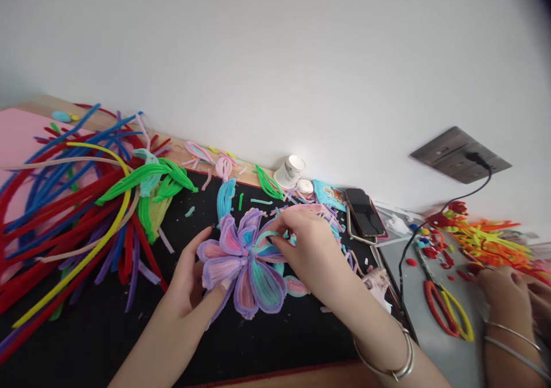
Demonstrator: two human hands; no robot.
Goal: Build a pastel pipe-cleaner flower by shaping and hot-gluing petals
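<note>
A pipe-cleaner flower (247,267) with purple-edged petals in pink and teal is held above the black mat (253,353). My left hand (196,287) grips its left side, thumb on a lower petal and fingers behind. On the upper right, my right hand (299,241) pinches a petal with a teal inside between thumb and forefinger. Just below that hand lies a loose pink-and-teal petal (297,286). Behind the flower are a blue pipe-cleaner loop (225,200) and a green one (269,182).
Many pipe cleaners (99,204) are heaped at the left. A paper cup (290,171) and phone (365,213) stand along the wall. At the right, another person's hands (508,296) work near scissors (447,310), and a black cord (402,267) runs to the wall socket (460,154).
</note>
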